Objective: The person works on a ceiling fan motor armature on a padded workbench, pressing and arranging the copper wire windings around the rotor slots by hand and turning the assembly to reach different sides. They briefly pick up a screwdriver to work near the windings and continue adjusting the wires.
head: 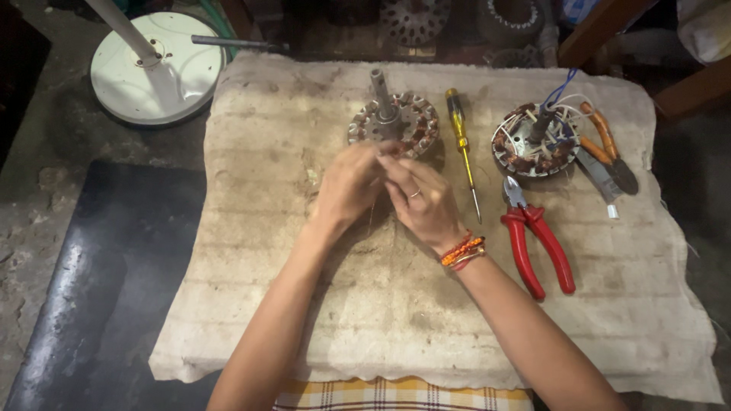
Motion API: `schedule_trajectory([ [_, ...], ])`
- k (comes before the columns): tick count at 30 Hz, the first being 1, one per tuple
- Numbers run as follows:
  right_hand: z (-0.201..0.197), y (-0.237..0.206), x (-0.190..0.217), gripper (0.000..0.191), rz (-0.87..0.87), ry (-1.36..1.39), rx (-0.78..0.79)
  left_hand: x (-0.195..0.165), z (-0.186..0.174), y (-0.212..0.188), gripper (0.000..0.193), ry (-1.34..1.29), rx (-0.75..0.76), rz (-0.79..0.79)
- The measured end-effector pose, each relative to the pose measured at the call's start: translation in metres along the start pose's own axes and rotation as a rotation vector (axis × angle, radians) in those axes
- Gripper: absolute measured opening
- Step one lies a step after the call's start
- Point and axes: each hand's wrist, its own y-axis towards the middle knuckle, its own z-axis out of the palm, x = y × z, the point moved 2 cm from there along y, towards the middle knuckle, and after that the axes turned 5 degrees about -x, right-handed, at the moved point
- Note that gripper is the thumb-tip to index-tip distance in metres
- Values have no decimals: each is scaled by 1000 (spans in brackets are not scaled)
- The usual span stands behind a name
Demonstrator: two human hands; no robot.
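At the near edge a strip of yellow checked fabric [396, 394] is seen, and beyond it a worn, stained cloth [304, 320] is spread as a soft work pad over the rough floor. Both forearms are brought together over its middle. The left hand [349, 186] and the right hand [422, 199] are held touching, fingertips pinched together as if around something thin; whether a fine wire is gripped cannot be told. Beaded orange bracelets [463, 250] are worn on the right wrist. Just beyond the fingertips the motor stator [396, 125] is laid flat, shaft upright, its ring of copper-brown windings kept within reach. To its right a yellow-handled screwdriver [461, 141] and red-handled cutting pliers [533, 236] are laid out beside the hands. Farther right a second stator [533, 141] with loose white and blue leads is set, orange-handled pliers [601, 137] touching it. Farthest off, a round white fan base [186, 84] is stood on the floor
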Motion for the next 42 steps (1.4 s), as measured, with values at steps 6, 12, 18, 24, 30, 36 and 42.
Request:
schedule_trajectory([
  [6, 6, -4, -6, 56, -13, 85, 55, -10, -4, 0, 40, 143, -2, 107],
  [12, -19, 0, -3, 69, 252, 201, 59, -23, -9, 5, 43, 166, 37, 70],
  [18, -30, 4, 4, 61, 418, 301, -48, -34, -16, 8, 50, 103, 33, 59],
  [24, -31, 3, -10, 56, 462, 293, -63, -26, -9, 8, 46, 127, 31, 65],
  [30, -38, 7, -34, 64, 503, 171, -195, -24, -8, 5, 50, 189, 41, 61],
  [36, -24, 0, -54, 64, 906, 791, -399, -34, -9, 10, 41, 174, 40, 54],
  [42, -31, -4, -55, 40, 1399, 1342, -163, -35, -11, 12, 51, 210, 45, 102],
])
